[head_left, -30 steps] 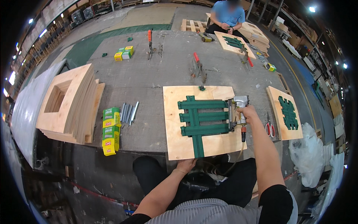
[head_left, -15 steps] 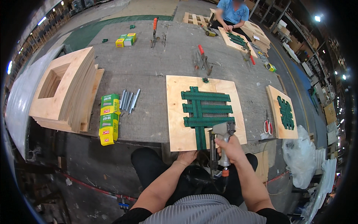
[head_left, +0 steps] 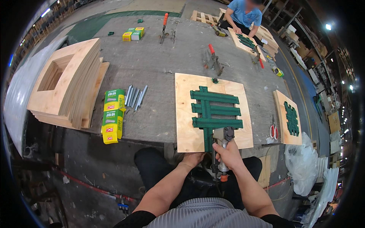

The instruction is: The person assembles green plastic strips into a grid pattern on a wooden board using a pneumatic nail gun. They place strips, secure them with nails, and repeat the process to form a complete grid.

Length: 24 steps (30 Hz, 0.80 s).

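Note:
A square plywood board [head_left: 184, 131] lies at the near edge of the table, with green webbing straps [head_left: 224, 123] across its middle. One strap runs lengthwise, woven with several crosswise ones, down to the board's near edge. My right hand [head_left: 230, 155] is closed around the grip of a pneumatic staple gun [head_left: 223, 133]. The gun's head covers part of the lengthwise strap near that edge; its tip contact is hidden. Right at the near edge, beside the strap's end, my left hand [head_left: 193, 159] is curled, its fingertips hidden by the board.
Plywood frames [head_left: 62, 83] are stacked left, beside staple boxes [head_left: 113, 116] and loose staple strips [head_left: 135, 97]. Red-handled webbing pliers [head_left: 213, 59] lie beyond the board. Scissors [head_left: 273, 131] and a webbed board [head_left: 287, 117] are at right. A co-worker [head_left: 243, 19] handles another board.
The staple gun in my right hand has shifted left and nearer relative to the board, over the lengthwise strap. My left hand stays at the board's near edge. The whole view has turned slightly.

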Each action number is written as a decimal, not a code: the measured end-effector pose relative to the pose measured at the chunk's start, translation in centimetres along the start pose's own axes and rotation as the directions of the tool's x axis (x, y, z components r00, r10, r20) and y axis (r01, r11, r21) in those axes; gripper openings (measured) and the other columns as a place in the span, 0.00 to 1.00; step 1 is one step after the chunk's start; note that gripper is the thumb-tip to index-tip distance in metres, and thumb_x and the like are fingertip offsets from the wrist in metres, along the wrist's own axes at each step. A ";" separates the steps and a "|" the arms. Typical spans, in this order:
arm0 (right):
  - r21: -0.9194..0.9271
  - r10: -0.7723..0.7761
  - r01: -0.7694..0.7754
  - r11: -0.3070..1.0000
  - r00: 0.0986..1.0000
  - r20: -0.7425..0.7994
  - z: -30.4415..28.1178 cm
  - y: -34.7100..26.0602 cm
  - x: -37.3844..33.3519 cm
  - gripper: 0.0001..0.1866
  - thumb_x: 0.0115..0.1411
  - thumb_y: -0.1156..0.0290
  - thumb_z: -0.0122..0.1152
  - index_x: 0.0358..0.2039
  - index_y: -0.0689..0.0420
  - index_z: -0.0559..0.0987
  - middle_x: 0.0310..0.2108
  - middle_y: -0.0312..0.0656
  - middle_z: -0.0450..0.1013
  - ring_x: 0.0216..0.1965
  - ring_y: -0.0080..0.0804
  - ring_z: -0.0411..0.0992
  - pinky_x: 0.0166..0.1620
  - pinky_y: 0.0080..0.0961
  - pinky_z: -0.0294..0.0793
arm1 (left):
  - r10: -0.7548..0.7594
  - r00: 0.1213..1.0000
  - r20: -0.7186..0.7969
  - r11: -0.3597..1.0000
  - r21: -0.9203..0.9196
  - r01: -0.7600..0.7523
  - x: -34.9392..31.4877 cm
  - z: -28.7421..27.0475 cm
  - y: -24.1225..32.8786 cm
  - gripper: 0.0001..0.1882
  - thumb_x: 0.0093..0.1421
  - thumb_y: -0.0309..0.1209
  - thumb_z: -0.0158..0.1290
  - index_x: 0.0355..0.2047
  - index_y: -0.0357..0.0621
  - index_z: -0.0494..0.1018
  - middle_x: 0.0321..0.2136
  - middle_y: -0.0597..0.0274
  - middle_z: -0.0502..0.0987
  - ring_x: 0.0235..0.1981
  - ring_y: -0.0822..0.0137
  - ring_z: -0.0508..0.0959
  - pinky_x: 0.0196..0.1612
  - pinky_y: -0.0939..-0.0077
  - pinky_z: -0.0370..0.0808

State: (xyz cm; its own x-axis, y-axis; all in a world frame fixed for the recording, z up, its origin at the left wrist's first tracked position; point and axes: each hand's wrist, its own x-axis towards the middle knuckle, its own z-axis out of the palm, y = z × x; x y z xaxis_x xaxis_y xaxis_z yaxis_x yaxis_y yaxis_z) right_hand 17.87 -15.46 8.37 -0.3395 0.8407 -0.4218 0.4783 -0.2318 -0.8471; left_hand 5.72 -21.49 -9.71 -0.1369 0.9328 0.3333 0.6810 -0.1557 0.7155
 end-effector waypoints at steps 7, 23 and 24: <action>0.009 -0.023 0.023 1.000 1.000 -0.007 0.6 0.5 0.1 0.16 0.66 0.77 0.62 0.51 0.60 0.68 0.30 0.35 0.72 0.18 0.18 0.67 0.18 0.21 0.67 | -0.037 0.999 0.028 0.998 0.054 0.035 -0.1 0.0 0.1 0.21 0.61 0.37 0.60 0.54 0.48 0.76 0.54 0.49 0.76 0.58 0.42 0.73 0.61 0.48 0.69; -0.002 -0.050 0.050 0.999 0.997 0.058 2.5 1.2 -0.4 0.18 0.66 0.74 0.63 0.52 0.60 0.68 0.30 0.36 0.73 0.19 0.20 0.69 0.21 0.23 0.69 | -0.078 0.994 0.080 0.993 0.090 0.071 0.1 0.2 0.2 0.18 0.63 0.39 0.57 0.50 0.46 0.78 0.50 0.49 0.78 0.55 0.43 0.75 0.59 0.47 0.70; 0.004 -0.051 0.051 0.999 0.997 0.053 2.4 1.2 -0.3 0.18 0.66 0.74 0.63 0.52 0.60 0.68 0.30 0.36 0.73 0.19 0.20 0.69 0.21 0.23 0.69 | -0.079 0.994 0.078 0.994 0.081 0.073 0.2 0.1 0.1 0.18 0.63 0.40 0.57 0.50 0.46 0.78 0.50 0.49 0.78 0.54 0.42 0.76 0.59 0.47 0.70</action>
State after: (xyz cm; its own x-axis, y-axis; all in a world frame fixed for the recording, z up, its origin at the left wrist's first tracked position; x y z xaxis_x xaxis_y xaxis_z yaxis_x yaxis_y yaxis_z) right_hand 16.65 -17.15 6.71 -0.4063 0.8242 -0.3944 0.4570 -0.1905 -0.8688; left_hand 5.87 -21.27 -9.65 -0.1337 0.9648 0.2265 0.7252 -0.0605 0.6858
